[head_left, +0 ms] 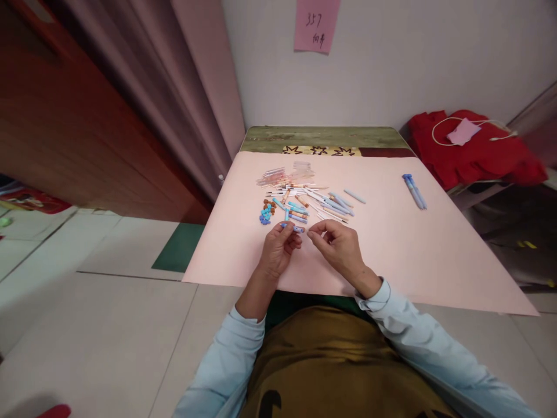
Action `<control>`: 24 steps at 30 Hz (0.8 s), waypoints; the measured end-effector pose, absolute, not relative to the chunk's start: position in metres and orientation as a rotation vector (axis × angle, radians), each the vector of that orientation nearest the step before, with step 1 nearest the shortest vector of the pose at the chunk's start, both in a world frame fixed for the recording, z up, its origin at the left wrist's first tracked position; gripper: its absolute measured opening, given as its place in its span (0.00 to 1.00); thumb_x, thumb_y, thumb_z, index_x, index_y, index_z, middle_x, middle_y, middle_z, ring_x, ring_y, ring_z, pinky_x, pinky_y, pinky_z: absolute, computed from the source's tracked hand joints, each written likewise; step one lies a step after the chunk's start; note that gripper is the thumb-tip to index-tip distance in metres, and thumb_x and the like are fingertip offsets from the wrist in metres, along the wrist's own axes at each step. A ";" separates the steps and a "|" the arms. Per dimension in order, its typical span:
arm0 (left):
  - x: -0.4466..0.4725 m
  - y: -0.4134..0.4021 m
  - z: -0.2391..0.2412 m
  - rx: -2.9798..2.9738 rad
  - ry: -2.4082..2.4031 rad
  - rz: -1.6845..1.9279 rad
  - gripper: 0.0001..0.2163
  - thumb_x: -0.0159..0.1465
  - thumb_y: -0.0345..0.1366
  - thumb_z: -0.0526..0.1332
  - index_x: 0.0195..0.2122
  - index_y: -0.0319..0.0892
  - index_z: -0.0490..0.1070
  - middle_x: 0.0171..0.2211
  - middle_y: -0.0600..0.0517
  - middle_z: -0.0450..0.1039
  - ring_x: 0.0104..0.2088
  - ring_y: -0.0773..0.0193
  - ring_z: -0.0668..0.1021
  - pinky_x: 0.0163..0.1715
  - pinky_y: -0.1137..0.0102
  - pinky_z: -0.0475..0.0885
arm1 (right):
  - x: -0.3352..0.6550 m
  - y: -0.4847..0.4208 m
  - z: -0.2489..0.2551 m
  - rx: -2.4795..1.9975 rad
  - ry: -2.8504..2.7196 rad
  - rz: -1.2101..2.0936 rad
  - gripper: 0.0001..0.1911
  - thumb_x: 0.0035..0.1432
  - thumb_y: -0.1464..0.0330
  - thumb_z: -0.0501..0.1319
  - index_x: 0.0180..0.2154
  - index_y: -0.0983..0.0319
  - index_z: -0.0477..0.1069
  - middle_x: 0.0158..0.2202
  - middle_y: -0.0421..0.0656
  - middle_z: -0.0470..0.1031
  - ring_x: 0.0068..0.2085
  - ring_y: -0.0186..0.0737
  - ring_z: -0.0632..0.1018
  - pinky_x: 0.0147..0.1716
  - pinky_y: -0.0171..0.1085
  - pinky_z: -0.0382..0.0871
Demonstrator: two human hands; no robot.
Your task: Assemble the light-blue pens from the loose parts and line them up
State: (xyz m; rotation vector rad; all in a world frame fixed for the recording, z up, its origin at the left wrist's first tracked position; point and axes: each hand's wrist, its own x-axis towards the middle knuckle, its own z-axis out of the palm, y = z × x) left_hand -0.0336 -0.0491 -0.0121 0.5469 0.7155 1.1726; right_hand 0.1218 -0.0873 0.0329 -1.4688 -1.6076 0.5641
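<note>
My left hand [278, 249] pinches a short blue printed pen part [298, 230] between thumb and fingers, above the near side of the table. Just to its right, my right hand [339, 245] is closed with thumb and forefinger together; whatever is in that pinch is too small to make out. Beyond my hands lie short blue and orange pen parts [298, 216]. Small brown and blue pieces [266, 216] form a pile to their left. Thin pen refills [287, 191], clear tubes [274, 177] and pale blue barrels [337, 203] spread behind.
Two assembled-looking blue pens [415, 191] lie at the right on the pink table cover [391, 249]. Past the table's right edge is a red cloth [470, 151] with a white cable on it. A wall with a pink note [317, 26] stands behind; a curtain [187, 69] hangs left.
</note>
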 end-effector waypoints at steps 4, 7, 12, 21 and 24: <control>-0.033 -0.050 -0.012 0.563 0.711 1.173 0.15 0.53 0.39 0.73 0.35 0.39 0.71 0.27 0.53 0.77 0.22 0.71 0.76 0.21 0.76 0.68 | 0.120 -0.088 0.033 -1.479 -1.622 0.584 0.08 0.58 0.61 0.63 0.32 0.58 0.76 0.29 0.39 0.78 0.23 0.33 0.71 0.27 0.34 0.64; -0.033 -0.051 -0.012 0.589 0.701 1.156 0.14 0.54 0.38 0.72 0.36 0.39 0.71 0.24 0.54 0.75 0.22 0.70 0.76 0.22 0.76 0.69 | 0.116 -0.088 0.032 -1.504 -1.626 0.593 0.08 0.57 0.61 0.64 0.32 0.58 0.76 0.29 0.39 0.78 0.24 0.33 0.72 0.27 0.34 0.64; -0.034 -0.052 -0.011 0.560 0.699 1.152 0.14 0.54 0.38 0.73 0.35 0.39 0.71 0.24 0.54 0.74 0.21 0.71 0.75 0.22 0.76 0.69 | 0.111 -0.085 0.029 -1.496 -1.557 0.699 0.10 0.55 0.58 0.66 0.32 0.58 0.75 0.29 0.40 0.78 0.24 0.33 0.71 0.26 0.34 0.63; -0.037 -0.051 -0.008 0.498 0.664 1.132 0.14 0.53 0.37 0.74 0.33 0.37 0.72 0.25 0.53 0.75 0.21 0.73 0.74 0.20 0.79 0.69 | 0.116 -0.075 0.014 -1.276 -1.224 1.335 0.20 0.49 0.51 0.68 0.28 0.61 0.70 0.24 0.38 0.73 0.24 0.33 0.69 0.25 0.33 0.60; -0.039 -0.049 -0.009 0.401 0.650 1.181 0.11 0.56 0.35 0.71 0.34 0.36 0.73 0.29 0.51 0.78 0.23 0.74 0.76 0.22 0.81 0.71 | 0.137 -0.065 0.013 -1.538 -1.481 0.842 0.13 0.54 0.57 0.65 0.30 0.61 0.74 0.24 0.39 0.73 0.26 0.34 0.69 0.27 0.34 0.59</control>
